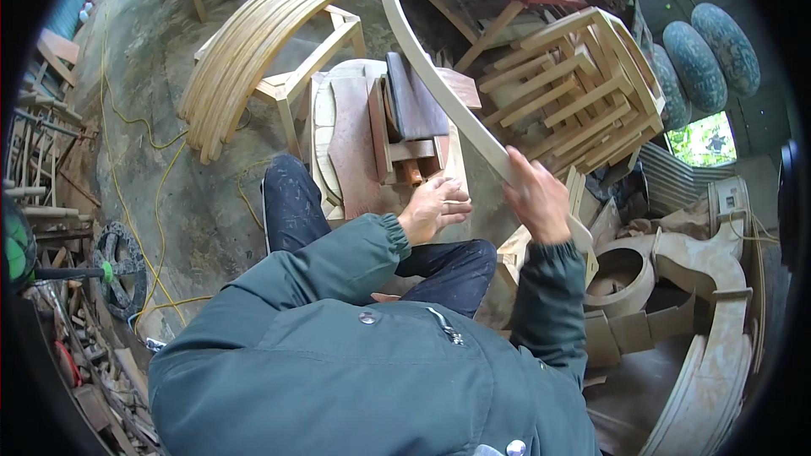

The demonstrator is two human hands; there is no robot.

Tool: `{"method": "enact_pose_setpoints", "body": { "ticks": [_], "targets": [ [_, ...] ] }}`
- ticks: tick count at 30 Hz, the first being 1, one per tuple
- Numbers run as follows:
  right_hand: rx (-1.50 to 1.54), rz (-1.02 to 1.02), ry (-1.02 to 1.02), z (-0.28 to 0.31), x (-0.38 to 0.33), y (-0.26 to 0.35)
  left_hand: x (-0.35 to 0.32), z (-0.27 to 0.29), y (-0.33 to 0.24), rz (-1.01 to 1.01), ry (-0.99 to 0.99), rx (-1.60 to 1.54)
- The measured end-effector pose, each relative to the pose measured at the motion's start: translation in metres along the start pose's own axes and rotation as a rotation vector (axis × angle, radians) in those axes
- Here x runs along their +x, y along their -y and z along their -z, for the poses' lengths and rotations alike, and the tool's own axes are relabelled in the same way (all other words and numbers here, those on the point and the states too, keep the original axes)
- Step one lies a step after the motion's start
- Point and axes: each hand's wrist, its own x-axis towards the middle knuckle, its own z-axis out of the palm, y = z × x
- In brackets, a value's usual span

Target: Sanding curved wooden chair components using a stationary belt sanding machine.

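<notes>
A long, curved, pale wooden strip (439, 89) slants across the middle, its far end raised above the work stand. My right hand (538, 197) is closed round it near its lower end. My left hand (435, 208) holds nothing; its fingers are stretched out at the near edge of a low wooden work stand (353, 148). On that stand is a tilted, dark, smooth-faced block or belt (416, 100) in a wooden frame, partly behind the strip. A small orange-brown piece (412, 171) shows just beyond my left hand.
Several similar curved strips (253, 55) lie stacked over a wooden frame at the far left. Stacked wooden frames (583, 93) stand at the right. A yellow cord (159, 203) runs along the concrete floor. Large carved wooden parts (705, 262) and cardboard (634, 331) are at the lower right.
</notes>
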Motion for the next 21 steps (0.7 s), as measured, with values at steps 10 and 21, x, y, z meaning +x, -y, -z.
{"method": "enact_pose_setpoints", "body": {
  "ticks": [10, 21],
  "targets": [
    [0.0, -0.04, 0.024, -0.031, 0.006, 0.037, -0.021, 0.036, -0.012, -0.082, -0.117, -0.066],
    [0.094, -0.212, 0.204, 0.117, -0.311, -0.036, -0.008, -0.014, 0.01, -0.042, 0.363, -0.381]
  ]
}}
